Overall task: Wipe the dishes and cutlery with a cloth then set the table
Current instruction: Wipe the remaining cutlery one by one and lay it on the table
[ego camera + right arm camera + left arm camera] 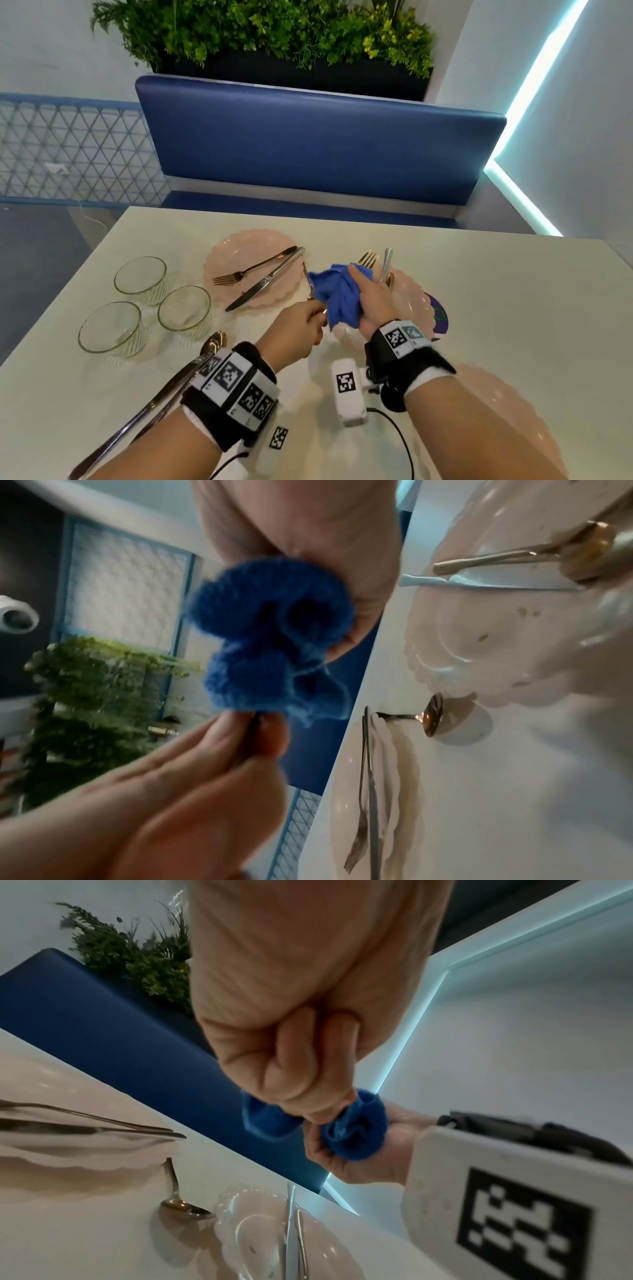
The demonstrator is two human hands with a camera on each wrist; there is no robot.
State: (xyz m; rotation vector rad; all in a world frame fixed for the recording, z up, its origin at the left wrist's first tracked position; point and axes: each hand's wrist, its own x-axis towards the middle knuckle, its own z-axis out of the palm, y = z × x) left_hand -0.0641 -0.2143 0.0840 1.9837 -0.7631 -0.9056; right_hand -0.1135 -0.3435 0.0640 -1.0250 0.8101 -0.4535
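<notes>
My left hand [308,322] pinches the thin handle of a gold fork [255,723]. Its middle is wrapped in a bunched blue cloth [337,294] that my right hand [368,298] grips. The fork's tines [368,258] stick out past the cloth. Both hands are held above the table between two pink scalloped plates. The far plate [239,250] carries a gold fork [253,267] and a silver knife [270,279]. Partly hidden by my right hand, the right plate [411,301] holds a knife [387,262] and a gold spoon. A gold spoon [309,281] lies on the table between the plates.
Three clear glass bowls [140,279] [185,306] [109,327] stand at the left. Long-handled spoons [212,342] lie under my left wrist. A third pink plate [507,411] sits under my right forearm. A blue bench [318,144] runs behind the table's far edge.
</notes>
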